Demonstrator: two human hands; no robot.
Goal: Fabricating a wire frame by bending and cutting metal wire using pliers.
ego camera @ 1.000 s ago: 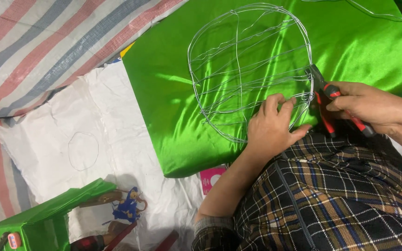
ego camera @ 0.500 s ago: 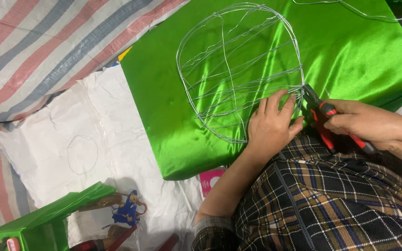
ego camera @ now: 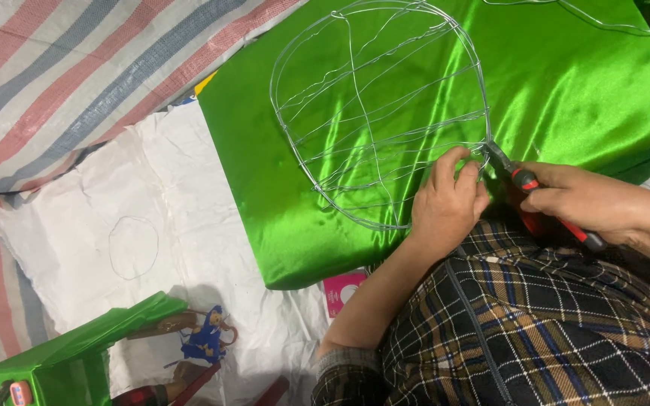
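1. Thin silver wire frame point(ego camera: 378, 120), oval with crossing strands inside, lying flat on the shiny green satin fabric point(ego camera: 566, 98).
2. Left hand point(ego camera: 448, 201) curled at the frame's lower right rim, fingertips pinching the wire just beside the tool's tip.
3. Right hand point(ego camera: 588, 204) closed round the red-and-black handles of pliers point(ego camera: 524, 184), nose set against the rim where the strands meet; whether the nose grips the wire cannot be told.
4. Likely light and springy, easily bent out of shape; thin strands probably slip under bare fingers and could prick at cut ends.
5. Best taken hold of at the outer rim, which looks the stiffest part, close to a joint; inner strands seem too slack to bear a pull.
6. Satin beneath looks slick, so the frame may slide unless pressed down.
7. White crumpled sheet point(ego camera: 77, 225) to the left, with a small wire loop point(ego camera: 133, 248) lying on it, well apart from the hands.
8. Green box point(ego camera: 69, 353) at the lower left corner; striped tarpaulin point(ego camera: 62, 75) above; checked shirt point(ego camera: 536, 323) in the foreground.
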